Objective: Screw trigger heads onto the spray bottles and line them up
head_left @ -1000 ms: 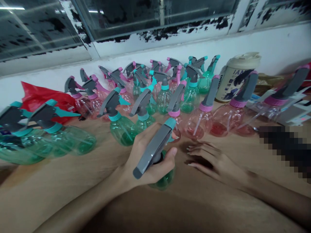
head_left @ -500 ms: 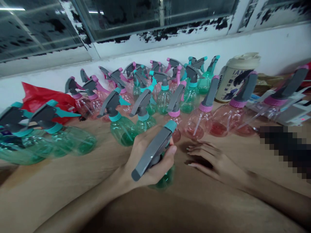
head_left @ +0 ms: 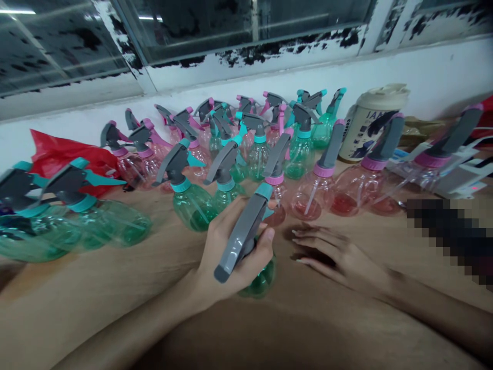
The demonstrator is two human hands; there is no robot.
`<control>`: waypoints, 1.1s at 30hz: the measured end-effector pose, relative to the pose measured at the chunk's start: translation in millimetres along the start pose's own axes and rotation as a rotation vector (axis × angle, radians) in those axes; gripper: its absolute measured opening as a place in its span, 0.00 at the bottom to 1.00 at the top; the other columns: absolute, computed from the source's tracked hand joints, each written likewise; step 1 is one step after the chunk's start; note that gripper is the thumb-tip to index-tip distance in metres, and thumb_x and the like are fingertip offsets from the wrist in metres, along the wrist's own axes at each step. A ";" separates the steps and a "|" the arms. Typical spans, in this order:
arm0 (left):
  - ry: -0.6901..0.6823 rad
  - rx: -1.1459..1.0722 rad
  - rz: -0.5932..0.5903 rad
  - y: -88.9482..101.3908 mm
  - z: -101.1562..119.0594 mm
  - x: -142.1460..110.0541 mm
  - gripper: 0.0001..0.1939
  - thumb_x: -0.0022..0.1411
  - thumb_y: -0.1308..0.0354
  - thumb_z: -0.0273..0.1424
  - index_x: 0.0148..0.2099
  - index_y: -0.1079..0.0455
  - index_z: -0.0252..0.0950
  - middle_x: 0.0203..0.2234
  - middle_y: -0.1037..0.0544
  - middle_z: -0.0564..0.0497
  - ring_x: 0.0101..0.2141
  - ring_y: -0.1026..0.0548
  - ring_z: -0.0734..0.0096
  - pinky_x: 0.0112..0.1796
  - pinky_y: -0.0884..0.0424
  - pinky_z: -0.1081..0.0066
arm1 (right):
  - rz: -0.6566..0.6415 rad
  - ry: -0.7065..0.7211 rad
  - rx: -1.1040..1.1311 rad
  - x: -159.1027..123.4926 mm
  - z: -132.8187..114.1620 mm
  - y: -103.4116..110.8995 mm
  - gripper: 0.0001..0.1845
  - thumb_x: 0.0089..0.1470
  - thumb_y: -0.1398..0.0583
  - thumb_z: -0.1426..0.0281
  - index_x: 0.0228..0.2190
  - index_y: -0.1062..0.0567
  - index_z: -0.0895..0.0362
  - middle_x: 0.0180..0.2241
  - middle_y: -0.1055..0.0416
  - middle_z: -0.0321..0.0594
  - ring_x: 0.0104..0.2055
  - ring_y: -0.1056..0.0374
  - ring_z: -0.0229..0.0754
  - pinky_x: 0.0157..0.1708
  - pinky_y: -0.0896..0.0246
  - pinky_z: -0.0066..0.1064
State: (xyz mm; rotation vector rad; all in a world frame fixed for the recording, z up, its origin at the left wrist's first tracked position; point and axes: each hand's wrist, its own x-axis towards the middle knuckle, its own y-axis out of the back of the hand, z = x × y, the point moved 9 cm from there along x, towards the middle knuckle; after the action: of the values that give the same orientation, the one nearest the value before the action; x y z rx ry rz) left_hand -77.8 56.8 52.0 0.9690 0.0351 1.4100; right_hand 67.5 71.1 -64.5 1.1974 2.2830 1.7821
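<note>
My left hand is wrapped round the neck of a green spray bottle with a grey head and a turquoise nozzle tip. Its trigger is mostly hidden by the head and my fingers. My right hand rests on the table to the right of that bottle, fingers spread and slightly curved, holding nothing. Just beyond my hands stand two green spray bottles on the left. Pink spray bottles with pink collars stand ahead of my right hand.
Several more pink and green spray bottles crowd the back by the wall. Other green bottles and a red plastic bag are at left. A cream lidded cup and a white device stand at right on the wooden table.
The head of the held spray bottle has tilted and turned slightly in my left hand. My right hand stays in place. The view has shifted a little.
</note>
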 end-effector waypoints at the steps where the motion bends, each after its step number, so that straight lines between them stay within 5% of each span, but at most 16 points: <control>1: -0.001 0.003 0.000 -0.1 0.2 0.2 0.09 0.57 0.48 0.27 0.41 0.37 0.42 0.30 0.32 0.51 0.28 0.28 0.70 0.32 0.27 0.65 | 0.002 0.005 -0.002 0.2 -0.5 0.4 0.18 0.56 0.44 0.68 0.49 0.34 0.54 0.50 0.32 0.44 0.55 0.39 0.45 0.52 0.40 0.44; 15: 0.023 0.020 -0.030 -4.2 -2.9 0.2 0.13 0.57 0.48 0.27 0.46 0.38 0.40 0.32 0.30 0.52 0.29 0.27 0.72 0.33 0.28 0.69 | -0.093 0.026 -0.033 2.2 -1.7 -5.3 0.14 0.58 0.46 0.69 0.45 0.29 0.53 0.51 0.32 0.40 0.57 0.42 0.44 0.55 0.42 0.44; 20: -0.013 0.050 -0.037 -2.0 -0.9 3.5 0.07 0.56 0.49 0.28 0.38 0.39 0.41 0.22 0.34 0.55 0.25 0.29 0.69 0.27 0.31 0.67 | -0.096 0.041 -0.020 3.4 -1.6 -4.9 0.13 0.58 0.46 0.69 0.45 0.29 0.52 0.50 0.31 0.39 0.57 0.41 0.43 0.55 0.42 0.45; 33: -0.049 0.085 -0.015 3.0 5.6 4.9 0.04 0.57 0.49 0.29 0.36 0.38 0.41 0.22 0.32 0.55 0.22 0.31 0.71 0.26 0.29 0.68 | -0.089 0.061 -0.022 2.0 -1.0 -5.9 0.14 0.57 0.45 0.70 0.45 0.29 0.52 0.51 0.31 0.38 0.57 0.42 0.43 0.55 0.42 0.44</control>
State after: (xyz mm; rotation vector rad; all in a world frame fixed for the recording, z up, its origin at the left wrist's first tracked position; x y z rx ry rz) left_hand -76.0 57.4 59.8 1.0712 0.0666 1.3792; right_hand 62.3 71.1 -68.2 1.0343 2.3030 1.8324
